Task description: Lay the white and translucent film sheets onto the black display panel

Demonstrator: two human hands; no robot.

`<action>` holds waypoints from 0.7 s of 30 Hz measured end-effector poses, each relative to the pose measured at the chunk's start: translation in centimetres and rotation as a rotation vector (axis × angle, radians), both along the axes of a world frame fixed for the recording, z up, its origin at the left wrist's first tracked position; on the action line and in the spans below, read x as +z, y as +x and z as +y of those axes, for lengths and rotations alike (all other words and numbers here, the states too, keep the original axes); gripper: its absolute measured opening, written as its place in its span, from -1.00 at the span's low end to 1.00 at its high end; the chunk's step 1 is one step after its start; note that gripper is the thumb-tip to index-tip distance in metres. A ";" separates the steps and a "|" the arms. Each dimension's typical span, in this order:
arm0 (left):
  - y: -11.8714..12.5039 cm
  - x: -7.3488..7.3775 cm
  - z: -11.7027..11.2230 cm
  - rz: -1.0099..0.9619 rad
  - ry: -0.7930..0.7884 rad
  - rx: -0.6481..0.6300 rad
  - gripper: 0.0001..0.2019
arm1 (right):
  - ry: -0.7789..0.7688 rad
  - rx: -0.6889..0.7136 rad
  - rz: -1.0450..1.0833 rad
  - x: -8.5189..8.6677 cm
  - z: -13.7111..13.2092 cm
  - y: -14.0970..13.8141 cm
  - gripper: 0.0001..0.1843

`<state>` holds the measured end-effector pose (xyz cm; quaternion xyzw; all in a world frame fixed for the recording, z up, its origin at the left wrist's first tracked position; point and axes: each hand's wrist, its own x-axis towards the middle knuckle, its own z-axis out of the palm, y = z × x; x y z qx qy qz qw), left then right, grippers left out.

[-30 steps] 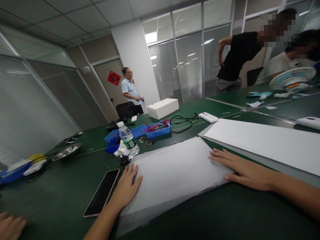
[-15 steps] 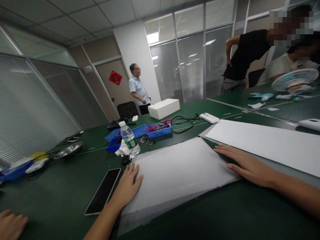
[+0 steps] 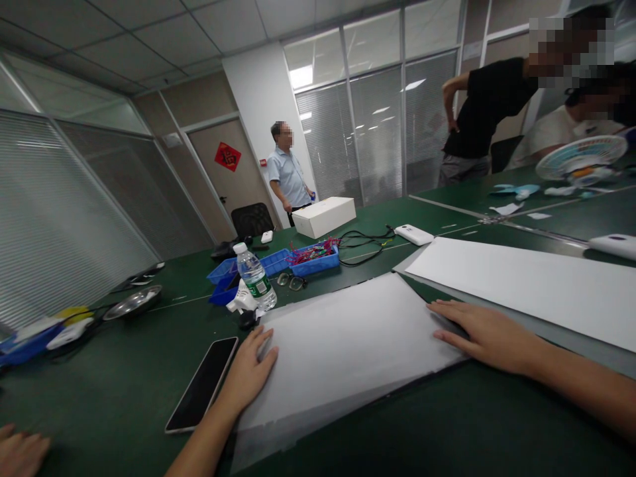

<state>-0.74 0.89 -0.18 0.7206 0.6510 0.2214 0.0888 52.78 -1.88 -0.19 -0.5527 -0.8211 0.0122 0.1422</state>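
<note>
L hand (image 3: 251, 372) palm down, L edge of paper (image 3: 342, 344). R hand (image 3: 491, 339) palm down at R edge, fingers extended. Phone (image 3: 203, 385) nr L wrist, on green table (image 3: 114, 404). Btl (image 3: 256, 279) stands past paper's far L corner; specs (image 3: 292, 281) just R, blue tray (image 3: 316, 265) w/ red wires behind. White box (image 3: 325, 217) farther back. Co-worker's hand (image 3: 22, 452) btm L. Person (image 3: 291, 177) standing behind box; 2nd person (image 3: 489, 109), blk top, leaning, far R.

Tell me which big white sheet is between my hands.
The nearer sheet: the left hand is at its left edge, the right hand at its right. The other sheet lies beyond the right hand.
</note>
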 end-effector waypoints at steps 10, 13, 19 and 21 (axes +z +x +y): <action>0.3 0.1 0.0 -0.010 0.043 0.027 -0.39 | 0.114 -0.157 -0.160 1.0 -1.0 -0.9 -0.31; 0.2 0.0 0.0 0.000 0.046 0.046 -0.39 | 0.140 -0.138 -0.194 1.1 -1.2 -1.2 -0.34; 0.0 -0.2 0.2 0.064 0.000 0.081 -0.39 | 0.205 -0.088 -0.235 0.9 -1.3 -1.2 -0.40; -0.1 -0.3 0.2 0.083 -0.017 0.082 -0.40 | 0.235 -0.042 -0.243 0.8 -1.3 -1.1 -0.41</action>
